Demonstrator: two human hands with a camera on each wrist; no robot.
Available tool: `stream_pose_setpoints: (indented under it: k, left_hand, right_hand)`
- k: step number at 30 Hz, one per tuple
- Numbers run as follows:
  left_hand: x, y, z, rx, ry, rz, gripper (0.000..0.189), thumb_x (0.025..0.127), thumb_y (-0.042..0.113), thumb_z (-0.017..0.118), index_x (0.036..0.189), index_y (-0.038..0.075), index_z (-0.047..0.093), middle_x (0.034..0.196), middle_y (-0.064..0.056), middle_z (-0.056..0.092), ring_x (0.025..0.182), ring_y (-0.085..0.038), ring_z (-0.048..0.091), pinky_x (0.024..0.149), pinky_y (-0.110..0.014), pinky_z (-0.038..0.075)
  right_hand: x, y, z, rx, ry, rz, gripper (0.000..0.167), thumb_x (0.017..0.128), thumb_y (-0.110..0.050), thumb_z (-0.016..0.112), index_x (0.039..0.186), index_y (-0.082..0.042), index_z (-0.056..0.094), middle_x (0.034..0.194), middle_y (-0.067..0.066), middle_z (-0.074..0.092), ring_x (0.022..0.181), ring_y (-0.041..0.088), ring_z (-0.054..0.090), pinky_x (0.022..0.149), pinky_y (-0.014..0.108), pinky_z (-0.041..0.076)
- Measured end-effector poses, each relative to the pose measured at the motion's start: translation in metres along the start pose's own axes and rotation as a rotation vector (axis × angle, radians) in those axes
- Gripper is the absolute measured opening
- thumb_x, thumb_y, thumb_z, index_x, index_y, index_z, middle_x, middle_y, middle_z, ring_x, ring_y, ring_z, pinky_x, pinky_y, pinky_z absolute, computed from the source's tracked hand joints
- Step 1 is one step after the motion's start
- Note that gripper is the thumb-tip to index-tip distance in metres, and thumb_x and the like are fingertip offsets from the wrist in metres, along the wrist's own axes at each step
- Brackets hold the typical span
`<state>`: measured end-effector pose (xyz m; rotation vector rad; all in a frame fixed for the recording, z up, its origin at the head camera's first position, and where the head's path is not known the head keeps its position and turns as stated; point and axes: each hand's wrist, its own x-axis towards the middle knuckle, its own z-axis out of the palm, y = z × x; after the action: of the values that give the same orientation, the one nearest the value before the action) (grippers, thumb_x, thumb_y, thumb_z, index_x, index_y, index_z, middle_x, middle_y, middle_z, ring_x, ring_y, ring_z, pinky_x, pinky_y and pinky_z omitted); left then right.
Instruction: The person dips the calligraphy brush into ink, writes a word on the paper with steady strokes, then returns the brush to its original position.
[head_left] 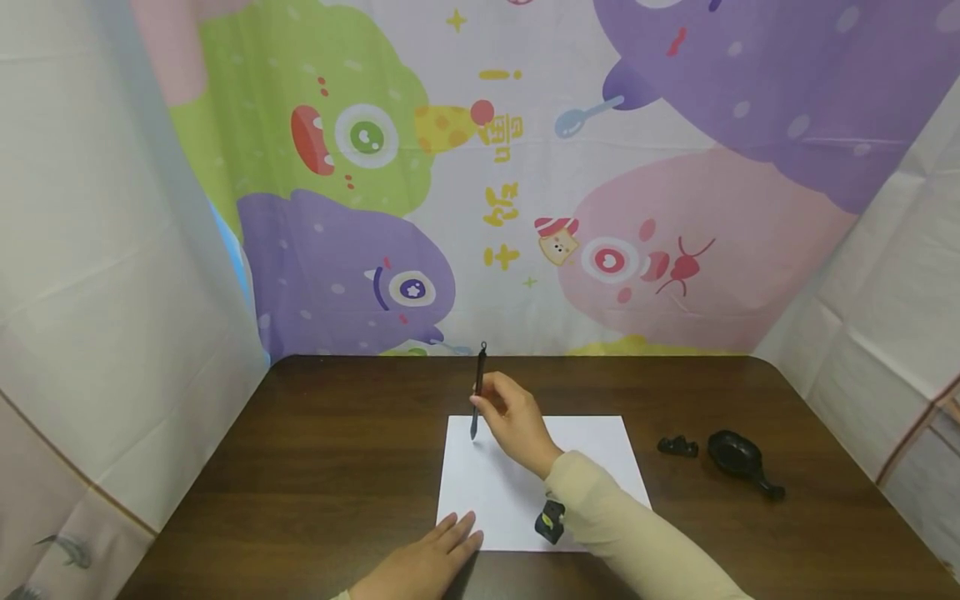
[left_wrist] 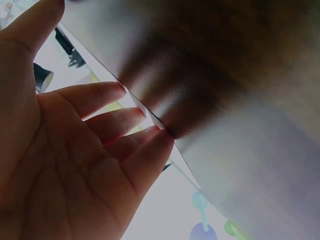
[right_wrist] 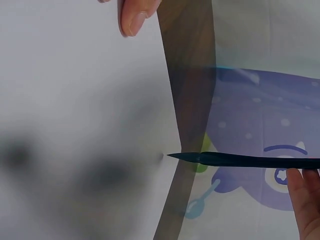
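My right hand [head_left: 519, 423] pinches a dark writing brush [head_left: 480, 375] by its handle and holds it nearly upright over the far left part of a white sheet of paper [head_left: 600, 467]. In the right wrist view the pointed tip of the brush [right_wrist: 187, 157] hangs close over the paper [right_wrist: 75, 75], near one corner. My left hand [head_left: 427, 560] rests with straight fingers on the near left corner of the sheet. The left wrist view shows that hand's palm [left_wrist: 75, 155], its fingertips right at the paper's edge. No marks show on the sheet.
To the right of the paper on the brown table [head_left: 315, 467] lie a small black brush rest [head_left: 678, 447] and a black ladle-shaped dish [head_left: 737, 455] with a short handle. A printed cartoon curtain [head_left: 465, 317] hangs behind the table, with pale cloth [head_left: 97, 208] at the sides.
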<state>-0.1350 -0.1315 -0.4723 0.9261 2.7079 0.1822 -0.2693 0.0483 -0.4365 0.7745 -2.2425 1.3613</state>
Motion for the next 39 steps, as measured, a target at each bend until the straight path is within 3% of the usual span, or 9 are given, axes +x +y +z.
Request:
stream_pose_setpoints:
  k: [9,31,39]
  left_hand:
    - [-0.0001,-0.0005,0.0023,0.035,0.034,0.013,0.084,0.080,0.067,0.063,0.146,0.017,0.047,0.156,-0.006,0.040,0.143,-0.028,0.040,0.101,-0.045,0.050]
    - [0.0016,-0.0005,-0.0006,-0.001,-0.029,-0.016,0.085,0.079,0.066,0.065,0.147,0.020,0.045,0.158,-0.004,0.037,0.144,-0.028,0.038,0.104,-0.047,0.048]
    - [0.0008,0.0001,-0.0011,0.018,-0.012,-0.008,0.086,0.078,0.067,0.065,0.147,0.019,0.046,0.157,-0.005,0.039,0.143,-0.028,0.039,0.105,-0.045,0.047]
  right_hand:
    - [-0.0023,0.0011,0.0023,-0.011,-0.007,-0.022,0.012,0.093,-0.011,0.065,0.104,-0.008,0.062,0.093,0.004,0.067,0.085,0.017,0.068,0.071,0.024,0.057]
    - [-0.0061,0.0011,0.0017,-0.037,-0.054,-0.013,0.016,0.094,-0.013,0.064,0.106,-0.003,0.062,0.091,0.004,0.065,0.079,0.012,0.061,0.070,0.024,0.055]
    - [-0.0068,0.0007,0.0019,-0.042,-0.055,-0.015,0.016,0.094,-0.014,0.065,0.106,-0.006,0.061,0.090,0.004,0.065,0.077,0.011,0.060,0.068,0.022,0.054]
